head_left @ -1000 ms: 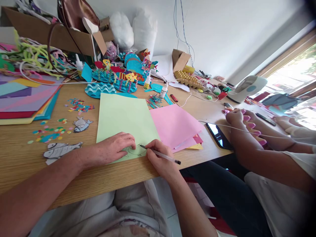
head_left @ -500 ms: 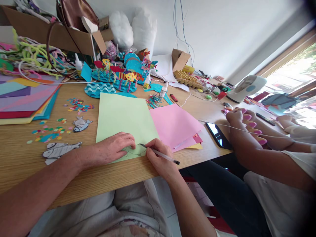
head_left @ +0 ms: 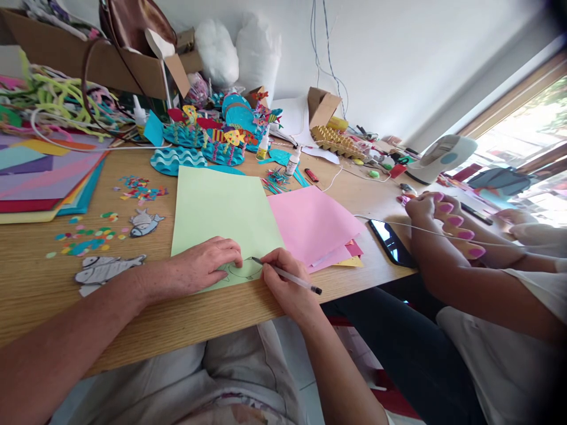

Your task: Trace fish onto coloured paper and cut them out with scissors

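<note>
A pale green sheet of paper [head_left: 217, 212] lies at the table's front edge, with a thin pencil-like outline of a fish shape [head_left: 241, 269] near its lower edge. My left hand [head_left: 210, 264] rests on the sheet just left of the drawing, fingers loosely bent and holding nothing. In my right hand [head_left: 286, 280] is a clear-barrelled pen [head_left: 296, 280] with a black end cap, its tip touching or nearly touching the upper right of the outline. Left of the sheet lie fish cutouts, one grey-blue [head_left: 145, 223] and a striped white pair [head_left: 108, 268].
Pink paper [head_left: 314, 227] adjoins the green sheet. A phone [head_left: 391, 242] lies farther right, beside a co-worker's arms [head_left: 443, 254] holding a scalloped pink-tipped piece. Blue fish decorations [head_left: 224, 150], glue bottles [head_left: 293, 160] and confetti [head_left: 91, 239] lie around. Coloured sheets [head_left: 44, 183] are stacked left.
My hands and the pen stay almost in place over the drawing. The co-worker's scalloped piece has shifted slightly. The view has moved very slightly.
</note>
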